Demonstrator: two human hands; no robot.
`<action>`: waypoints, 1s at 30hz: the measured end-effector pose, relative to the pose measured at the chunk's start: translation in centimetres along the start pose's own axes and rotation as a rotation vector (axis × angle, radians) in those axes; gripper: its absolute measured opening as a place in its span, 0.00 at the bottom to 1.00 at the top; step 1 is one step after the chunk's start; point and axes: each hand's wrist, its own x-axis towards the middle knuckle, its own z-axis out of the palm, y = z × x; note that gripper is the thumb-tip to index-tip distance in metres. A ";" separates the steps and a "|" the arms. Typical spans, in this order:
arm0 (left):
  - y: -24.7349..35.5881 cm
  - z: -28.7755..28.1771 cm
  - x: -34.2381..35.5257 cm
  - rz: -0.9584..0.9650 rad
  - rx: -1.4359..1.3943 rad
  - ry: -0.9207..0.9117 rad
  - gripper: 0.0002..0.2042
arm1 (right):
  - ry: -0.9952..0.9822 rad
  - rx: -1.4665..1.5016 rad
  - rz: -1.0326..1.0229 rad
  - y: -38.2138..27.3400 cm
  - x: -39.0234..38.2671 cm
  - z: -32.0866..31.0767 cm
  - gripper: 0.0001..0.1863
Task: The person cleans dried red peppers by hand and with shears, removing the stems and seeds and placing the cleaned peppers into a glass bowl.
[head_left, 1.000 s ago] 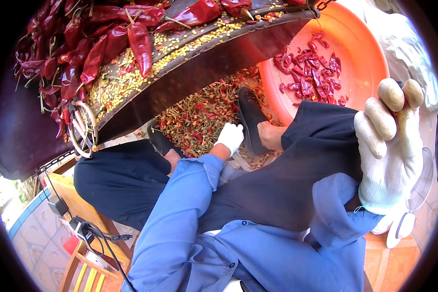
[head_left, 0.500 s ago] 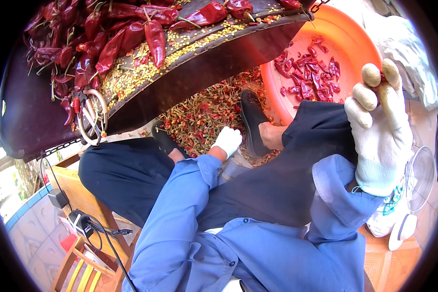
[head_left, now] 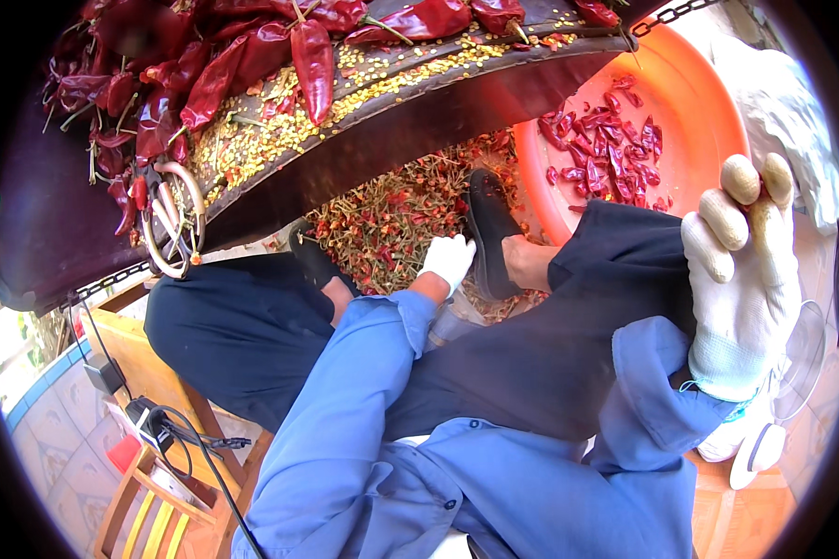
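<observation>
My left hand (head_left: pixel 448 260), in a white glove, is closed low between my shoes, over a pile of chilli stems and scraps (head_left: pixel 391 219). What its fingers hold, if anything, is hidden. Raised at the right, my right hand (head_left: pixel 744 256) wears a stained white glove. Its fingers are curled, with the tips close together; anything between them is too small to name. Beyond that hand, an orange basin (head_left: pixel 708 112) contains several red chilli pieces (head_left: pixel 611 149). Whole dried red chillies (head_left: pixel 312 70) lie heaped on a dark tabletop with yellow seeds (head_left: pixel 252 140) along its edge.
Pale-handled scissors (head_left: pixel 172 224) hang at the tabletop's left edge. A chain (head_left: pixel 676 13) is fixed to its right corner. A white plastic bag (head_left: pixel 783 121) stands behind the basin. At lower left are a wooden stool (head_left: pixel 149 512) and black cables (head_left: pixel 172 433).
The whole view has shifted slightly, with the table and basin sitting further right. My left hand has moved a little right, toward the shoe. The red bit between my right fingertips shows less.
</observation>
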 end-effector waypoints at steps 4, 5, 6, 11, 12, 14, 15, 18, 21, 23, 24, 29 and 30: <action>0.0 0.4 0.3 -0.092 -0.021 -0.008 0.09 | 0.024 -0.014 0.005 0.0 0.1 0.2 0.14; -0.2 0.3 0.4 -0.082 -0.027 -0.013 0.08 | 0.029 -0.020 0.001 0.1 0.1 0.3 0.14; -0.3 0.2 0.4 -0.073 -0.033 -0.019 0.08 | 0.035 -0.026 -0.002 0.1 0.0 0.3 0.14; 0.1 -1.6 -0.9 -0.037 -0.088 0.080 0.07 | 0.049 -0.009 -0.016 0.0 -0.1 -0.2 0.15; 0.3 -2.6 -0.8 -0.041 -0.099 0.106 0.07 | 0.040 -0.001 -0.015 0.0 -0.1 -0.2 0.16; 0.1 -4.4 -0.8 -0.086 -0.099 0.175 0.08 | 0.019 0.026 0.001 0.4 0.1 -0.2 0.17; 0.0 -5.9 -0.6 -0.103 -0.121 0.217 0.08 | 0.029 0.034 0.000 0.5 0.0 -0.3 0.18; -0.6 -11.4 -0.6 -0.162 -0.251 0.265 0.12 | -0.022 0.073 -0.028 0.7 -0.1 -0.9 0.19; -1.5 -16.9 -2.6 -0.263 -0.866 0.304 0.16 | 0.071 -0.023 -0.049 0.9 -0.4 -0.3 0.17; -1.7 -19.5 -4.7 -0.189 -1.336 0.403 0.15 | 0.079 -0.081 -0.041 1.1 -0.7 -0.3 0.16; -1.7 -20.5 -5.6 -0.173 -1.527 0.427 0.15 | 0.094 -0.125 -0.041 1.2 -0.7 -0.5 0.15; -0.9 -24.4 -9.9 -0.015 -1.990 0.520 0.19 | 0.096 -0.276 -0.010 3.5 -2.2 1.6 0.14; -0.4 -25.1 -10.6 0.024 -2.082 0.534 0.20 | 0.067 -0.297 0.002 4.1 -2.8 2.2 0.14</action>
